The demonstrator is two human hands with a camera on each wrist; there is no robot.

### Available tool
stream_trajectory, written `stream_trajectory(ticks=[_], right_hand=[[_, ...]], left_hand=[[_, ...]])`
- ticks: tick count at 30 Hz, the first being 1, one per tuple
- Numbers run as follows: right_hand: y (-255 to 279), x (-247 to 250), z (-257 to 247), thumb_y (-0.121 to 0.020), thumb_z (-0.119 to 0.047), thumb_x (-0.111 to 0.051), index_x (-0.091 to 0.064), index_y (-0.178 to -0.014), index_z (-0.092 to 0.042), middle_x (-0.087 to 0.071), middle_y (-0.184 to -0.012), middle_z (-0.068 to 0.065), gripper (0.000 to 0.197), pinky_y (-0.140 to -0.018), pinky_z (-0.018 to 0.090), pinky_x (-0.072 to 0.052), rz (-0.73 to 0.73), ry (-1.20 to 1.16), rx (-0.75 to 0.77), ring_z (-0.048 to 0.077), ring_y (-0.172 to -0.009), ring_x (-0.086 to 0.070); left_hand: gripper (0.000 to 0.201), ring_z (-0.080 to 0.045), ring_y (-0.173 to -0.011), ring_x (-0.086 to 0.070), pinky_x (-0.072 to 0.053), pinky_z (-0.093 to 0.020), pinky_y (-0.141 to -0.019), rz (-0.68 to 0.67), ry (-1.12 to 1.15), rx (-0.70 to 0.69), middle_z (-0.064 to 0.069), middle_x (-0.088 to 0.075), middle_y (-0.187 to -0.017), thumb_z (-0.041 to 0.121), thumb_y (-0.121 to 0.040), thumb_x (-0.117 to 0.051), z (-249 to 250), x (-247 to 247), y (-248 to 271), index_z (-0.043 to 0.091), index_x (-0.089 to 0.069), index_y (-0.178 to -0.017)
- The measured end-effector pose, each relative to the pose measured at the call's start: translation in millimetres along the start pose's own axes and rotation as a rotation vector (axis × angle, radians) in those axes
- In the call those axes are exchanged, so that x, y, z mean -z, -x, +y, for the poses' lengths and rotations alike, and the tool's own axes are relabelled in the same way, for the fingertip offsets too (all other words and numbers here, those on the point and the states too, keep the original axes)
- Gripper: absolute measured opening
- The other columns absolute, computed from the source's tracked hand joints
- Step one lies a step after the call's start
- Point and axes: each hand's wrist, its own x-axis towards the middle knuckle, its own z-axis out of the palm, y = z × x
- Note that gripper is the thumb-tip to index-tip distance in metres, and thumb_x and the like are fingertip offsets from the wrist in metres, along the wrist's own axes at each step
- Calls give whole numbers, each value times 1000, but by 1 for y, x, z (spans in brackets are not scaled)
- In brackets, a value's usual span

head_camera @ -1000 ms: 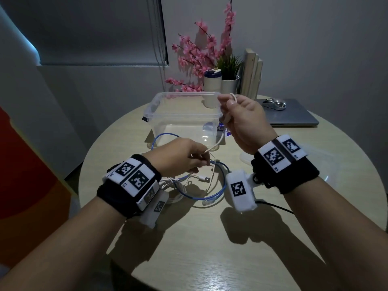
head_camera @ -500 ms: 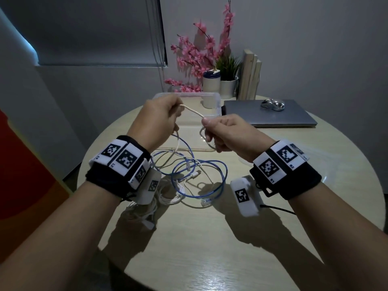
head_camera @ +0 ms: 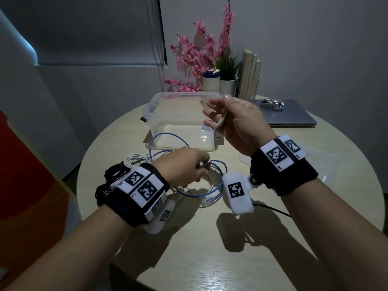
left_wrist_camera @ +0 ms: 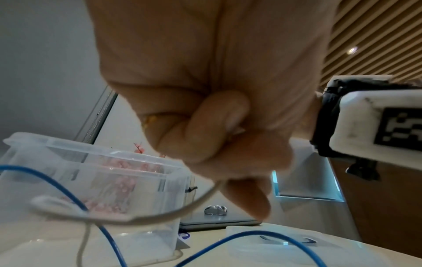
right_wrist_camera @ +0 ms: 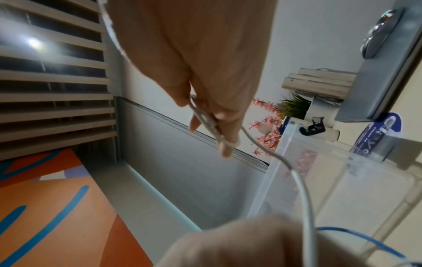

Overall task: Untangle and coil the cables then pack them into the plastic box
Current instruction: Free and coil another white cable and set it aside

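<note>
Head view first: the right hand [head_camera: 237, 122] is raised in front of the clear plastic box [head_camera: 159, 106], fingers pinching a few small loops of thin white cable [head_camera: 220, 122], while the left hand [head_camera: 182, 169] sits low over the round pale wood-grain table [head_camera: 210, 248], curled round the same cord; a glossy blue cable [head_camera: 168, 135] lies in loose rings on the tabletop just in front of the box, with a white bundle and a black one to its left. Left wrist view: the fingers [left_wrist_camera: 205, 137] are clenched on the smooth white cord, which trails out leftward in a slack curve across the blue one. Right wrist view: the fingertips [right_wrist_camera: 226, 142] nip the flattened loops, long axis running along the fingers, and one strand drops in a bend toward the left hand, beside the box's translucent, ribbed rim
</note>
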Motion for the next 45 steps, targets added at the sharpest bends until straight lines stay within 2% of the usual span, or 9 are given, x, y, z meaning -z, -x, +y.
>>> stream_trajectory(ticks=[5,7,10,15,24,30,34,39,45], right_hand=[[-8,11,12,-98,-15,-47,-66,-89,-18,-66,-104,7,21,-92,33,-43,56,552,128,16,-100,-58],[-10,13,19,-97,-18,-50,-66,-85,-22,-69,-104,10,20,-98,45,-45,25,710,111,26,-105,-62],[-7,11,22,-99,-20,-45,-63,-85,-16,-68,-67,1,23,-76,40,-47,-32,726,52,45,-71,-56],[4,2,19,-103,-34,-31,-60,-81,-6,-34,-44,-7,46,-52,22,-37,-56,441,16,11,-44,-30],[0,-5,-4,-104,-26,-29,-47,-76,-11,-53,-49,0,36,-50,25,-35,-34,13,131,11,-43,-44],[-18,-17,-8,-103,-20,-34,-53,-83,-4,-62,-105,21,31,-86,38,-52,-4,-232,123,30,-103,-63],[-34,-8,8,-97,-19,-49,-63,-78,-10,-55,-68,3,25,-66,26,-41,109,272,305,11,-65,-49],[-33,6,23,-97,-22,-48,-63,-80,-10,-53,-77,0,26,-61,26,-35,59,1035,273,10,-69,-49],[-16,17,30,-101,-32,-39,-58,-75,-13,-53,-55,-2,38,-63,34,-43,-32,867,130,16,-54,-52]], left_hand=[[11,-10,-57,-66,-58,-32,-64,-83,87,13,4,-66,-75,26,-93,-58,2,21,9,20,-64,-85],[13,-8,-60,-66,-55,-30,-64,39,108,-7,3,-66,-73,27,-93,-57,0,35,7,22,-63,-83],[13,-10,-64,-61,-51,-30,-68,335,129,-77,5,-61,-67,27,-92,-59,0,53,2,23,-61,-80],[7,-21,-66,-60,-56,-36,-64,702,233,-206,1,-56,-78,20,-91,-63,-1,71,-18,15,-68,-90],[20,-7,-45,-54,-47,-18,-45,561,539,14,-3,-54,-76,8,-98,-47,-10,27,-45,16,-62,-86],[16,-13,-44,-53,-47,-21,-41,405,630,132,-9,-55,-79,7,-98,-42,-2,1,-44,13,-55,-91],[12,-7,-38,-54,-45,-21,-40,251,516,128,-5,-57,-71,11,-97,-47,1,-6,-33,6,-57,-92],[13,-16,-62,-61,-47,-27,-60,576,412,59,0,-58,-71,18,-96,-51,3,4,-32,17,-55,-84],[9,-18,-69,-54,-48,-34,-67,848,303,-82,1,-58,-81,16,-92,-59,-2,11,-36,11,-61,-85]])
